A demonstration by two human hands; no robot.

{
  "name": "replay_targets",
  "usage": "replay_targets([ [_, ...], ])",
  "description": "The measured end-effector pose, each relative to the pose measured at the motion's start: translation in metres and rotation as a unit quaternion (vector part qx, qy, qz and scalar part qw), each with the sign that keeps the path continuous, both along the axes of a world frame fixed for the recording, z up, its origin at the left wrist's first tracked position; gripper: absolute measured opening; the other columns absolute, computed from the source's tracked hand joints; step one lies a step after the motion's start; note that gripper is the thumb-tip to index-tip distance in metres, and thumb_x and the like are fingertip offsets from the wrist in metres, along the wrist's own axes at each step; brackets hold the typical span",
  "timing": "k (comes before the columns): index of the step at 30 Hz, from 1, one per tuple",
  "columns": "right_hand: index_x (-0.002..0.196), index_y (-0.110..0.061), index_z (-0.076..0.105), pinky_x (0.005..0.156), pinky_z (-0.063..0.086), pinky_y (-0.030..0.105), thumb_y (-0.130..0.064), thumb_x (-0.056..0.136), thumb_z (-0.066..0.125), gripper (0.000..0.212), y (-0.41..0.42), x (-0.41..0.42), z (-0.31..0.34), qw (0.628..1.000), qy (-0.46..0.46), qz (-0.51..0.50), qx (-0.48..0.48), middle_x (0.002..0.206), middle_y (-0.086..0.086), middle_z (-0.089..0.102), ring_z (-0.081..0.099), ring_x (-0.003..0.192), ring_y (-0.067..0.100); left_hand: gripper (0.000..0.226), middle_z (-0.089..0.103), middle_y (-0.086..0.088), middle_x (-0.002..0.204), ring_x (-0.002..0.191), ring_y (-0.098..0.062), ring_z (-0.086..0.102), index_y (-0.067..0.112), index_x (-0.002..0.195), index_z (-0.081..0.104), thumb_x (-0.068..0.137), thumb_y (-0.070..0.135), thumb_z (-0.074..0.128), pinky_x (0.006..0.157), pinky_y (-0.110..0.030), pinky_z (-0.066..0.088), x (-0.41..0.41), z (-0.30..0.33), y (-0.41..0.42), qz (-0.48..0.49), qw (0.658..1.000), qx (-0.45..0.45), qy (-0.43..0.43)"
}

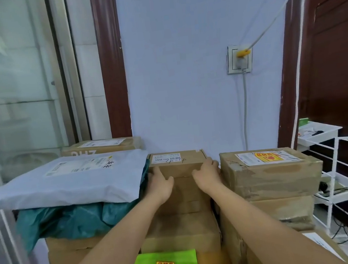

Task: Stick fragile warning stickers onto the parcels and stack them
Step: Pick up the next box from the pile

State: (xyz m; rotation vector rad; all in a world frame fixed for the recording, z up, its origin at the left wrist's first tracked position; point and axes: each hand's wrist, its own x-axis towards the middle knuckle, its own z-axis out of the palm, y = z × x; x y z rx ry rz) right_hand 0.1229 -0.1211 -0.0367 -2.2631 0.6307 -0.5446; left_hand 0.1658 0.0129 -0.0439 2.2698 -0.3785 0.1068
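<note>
Small brown cardboard parcel with a white label (177, 163) sat atop the middle stack against the wall, left hand (160, 182) and right hand (208, 174) grasping its near corners. It bore no sticker; squaring its edges first would probably help.

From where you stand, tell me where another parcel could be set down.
Best patch: the grey mailer's flat front half, left of the small box both hands hold. The stickered box's top, on the right, is mostly taken by its label. Between the stacks it is crowded, with no gap.
</note>
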Motion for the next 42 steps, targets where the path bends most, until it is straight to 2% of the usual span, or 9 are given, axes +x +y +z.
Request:
replay_targets([
  [6,0.150,-0.002,0.000,0.108,0.033,0.046,-0.016,0.095,0.041,0.070,-0.005,0.025,-0.004,0.997,-0.011,-0.027,0.077,0.155,0.017,0.012,0.016,0.141,0.035,0.072,0.015,-0.013,0.155,0.138,-0.033,0.025,0.012,0.150,0.007,0.093,0.024,0.050,0.111,-0.045,0.031,0.010,-0.004,-0.013,0.054,0.997,-0.046,0.015],
  [13,0.149,-0.001,0.005,0.098,0.038,0.039,-0.015,0.095,0.041,0.066,-0.007,0.040,-0.003,0.983,-0.050,-0.058,0.169,0.154,0.017,0.017,0.024,0.138,0.035,0.079,0.020,-0.009,0.156,0.139,-0.031,0.027,0.015,0.151,-0.003,0.093,0.020,0.051,0.111,-0.042,0.029,0.021,-0.004,-0.016,0.066,0.990,-0.121,0.037],
  [19,0.140,-0.001,0.022,0.085,0.038,0.033,-0.012,0.093,0.042,0.053,-0.003,0.040,0.013,0.979,-0.077,-0.063,0.179,0.144,0.017,0.027,0.032,0.129,0.034,0.074,0.030,-0.011,0.151,0.134,-0.032,0.034,0.009,0.150,0.007,0.092,0.021,0.051,0.106,-0.039,0.032,0.021,-0.001,-0.016,0.082,0.982,-0.162,0.046],
  [24,0.144,-0.002,0.018,0.099,0.040,0.042,-0.014,0.093,0.042,0.059,0.002,0.032,0.037,0.983,-0.137,-0.039,0.118,0.144,0.016,0.026,0.030,0.130,0.033,0.060,0.046,-0.008,0.138,0.124,-0.029,0.045,0.011,0.143,0.028,0.089,0.018,0.054,0.098,-0.034,0.035,0.016,0.005,-0.015,0.046,0.965,-0.245,0.075],
  [26,0.146,-0.004,0.018,0.102,0.038,0.042,-0.013,0.092,0.044,0.060,0.004,0.025,0.048,0.980,-0.171,-0.025,0.097,0.144,0.014,0.026,0.026,0.132,0.031,0.058,0.049,-0.009,0.134,0.121,-0.028,0.047,0.011,0.140,0.031,0.088,0.021,0.057,0.101,-0.035,0.036,0.012,0.008,-0.015,0.037,0.955,-0.281,0.088],
  [29,0.146,-0.009,0.021,0.094,0.035,0.030,-0.009,0.090,0.046,0.061,0.009,0.013,0.064,0.970,-0.235,0.005,0.063,0.141,0.011,0.029,0.027,0.131,0.027,0.066,0.046,-0.009,0.137,0.125,-0.028,0.044,0.011,0.144,0.023,0.089,0.025,0.058,0.108,-0.044,0.034,0.001,0.015,-0.018,0.027,0.934,-0.333,0.125],
  [35,0.140,-0.003,0.028,0.093,0.032,0.025,-0.008,0.093,0.045,0.051,0.010,-0.022,0.094,0.955,-0.294,0.024,-0.010,0.141,0.011,0.029,0.027,0.133,0.024,0.077,0.052,-0.007,0.129,0.110,-0.023,0.057,0.018,0.133,0.038,0.064,0.032,0.067,0.099,-0.044,0.046,-0.020,0.021,-0.027,-0.028,0.860,-0.469,0.198],
  [38,0.137,-0.006,0.032,0.089,0.032,0.023,-0.008,0.093,0.044,0.045,0.007,-0.043,0.106,0.946,-0.323,0.024,-0.021,0.141,0.008,0.030,0.029,0.132,0.021,0.043,0.053,-0.004,0.125,0.107,-0.018,0.054,0.015,0.125,0.046,0.085,0.017,0.062,0.103,-0.041,0.042,-0.041,0.030,-0.030,-0.052,0.834,-0.511,0.202],
  [42,0.136,-0.008,0.034,0.092,0.037,0.027,-0.009,0.092,0.045,0.045,0.003,-0.069,0.117,0.934,-0.357,0.024,-0.022,0.141,0.007,0.033,0.035,0.129,0.021,0.032,0.056,-0.007,0.124,0.110,-0.018,0.054,0.012,0.122,0.046,0.092,0.014,0.057,0.109,-0.040,0.038,-0.059,0.036,-0.035,-0.076,0.802,-0.548,0.224],
])
